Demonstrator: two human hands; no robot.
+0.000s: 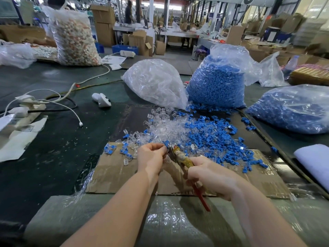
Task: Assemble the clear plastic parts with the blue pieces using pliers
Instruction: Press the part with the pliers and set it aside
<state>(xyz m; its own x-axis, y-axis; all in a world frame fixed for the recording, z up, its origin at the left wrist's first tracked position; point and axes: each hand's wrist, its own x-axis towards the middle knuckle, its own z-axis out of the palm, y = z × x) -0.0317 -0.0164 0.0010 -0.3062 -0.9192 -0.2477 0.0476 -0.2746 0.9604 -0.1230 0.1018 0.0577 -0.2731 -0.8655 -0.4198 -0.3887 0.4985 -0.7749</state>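
One blue piece between left fingers.

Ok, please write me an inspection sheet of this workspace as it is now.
Surface: dark table with flattened cardboard under the work.
Job's things: loose clear parts and blue pieces heaped on the cardboard; pliers with red handles.
Clutter: bag of clear parts, two bags of blue pieces, white device.
Hands: left hand pinches a small part at the pliers' tip; right hand grips the handles.
Cables: power strip and white cable, at left.
Surroundings: workshop, cartons, benches.
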